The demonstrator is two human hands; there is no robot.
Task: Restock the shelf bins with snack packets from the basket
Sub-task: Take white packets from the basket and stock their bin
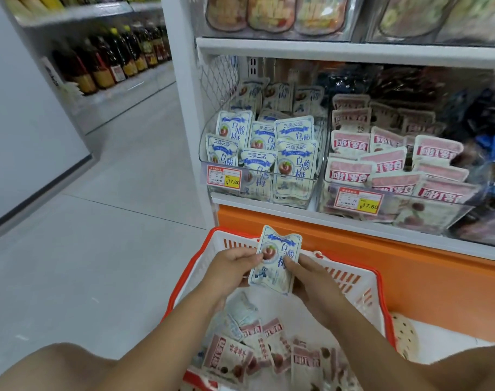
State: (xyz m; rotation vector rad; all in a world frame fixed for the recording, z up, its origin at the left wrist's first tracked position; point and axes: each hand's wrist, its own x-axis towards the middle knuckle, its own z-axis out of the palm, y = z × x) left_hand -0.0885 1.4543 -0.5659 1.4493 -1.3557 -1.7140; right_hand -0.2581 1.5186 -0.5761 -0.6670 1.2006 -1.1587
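The left hand and right hand both pinch one blue-and-white packet above the basket. Its matching bin, at twelve o'clock, seems heaped; pushed in loosely, the packet may slide out or land among the pink packets at one o'clock.

bright even light, soft blur, edges bowed by wide-angle lens.

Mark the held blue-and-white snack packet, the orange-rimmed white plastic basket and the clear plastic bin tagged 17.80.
Blue-and-white snack packet (277,259): head view, printed front.
Orange-rimmed white plastic basket (353,279): head view, slotted far wall.
Clear plastic bin tagged 17.80 (257,190): head view, front wall.
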